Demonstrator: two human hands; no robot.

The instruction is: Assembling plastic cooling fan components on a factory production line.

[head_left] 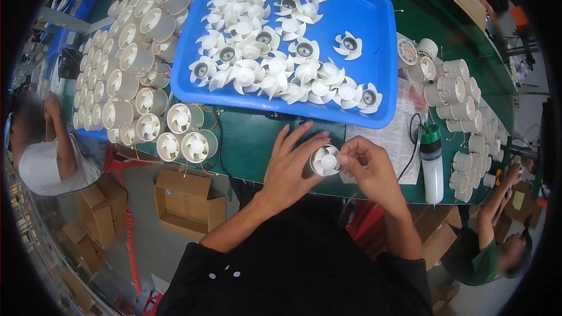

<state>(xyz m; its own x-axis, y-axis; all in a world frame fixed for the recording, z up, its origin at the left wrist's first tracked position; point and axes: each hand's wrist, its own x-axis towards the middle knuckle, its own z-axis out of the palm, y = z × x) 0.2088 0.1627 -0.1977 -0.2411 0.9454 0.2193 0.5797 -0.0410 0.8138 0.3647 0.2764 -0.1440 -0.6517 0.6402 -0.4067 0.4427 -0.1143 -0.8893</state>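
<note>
Near the table's front edge, my left hand (291,167) curls round a round white fan housing (312,169), its open end facing up. A white bladed fan wheel (325,160) sits inside the housing. My right hand (369,167) is closed, with thumb and fingertips pinched at the housing's right rim; whatever lies between them is too small to make out. Just beyond my hands, a blue tray (383,52) holds many loose white fan wheels (246,73), some showing a dark ringed underside.
Stacked white housings (120,85) fill the table's left side, several with fan wheels inside. More housings (462,105) stand at right, beside a green-topped electric screwdriver (431,164) and printed paper (404,96). Cardboard boxes (190,205) lie below. People work at both sides.
</note>
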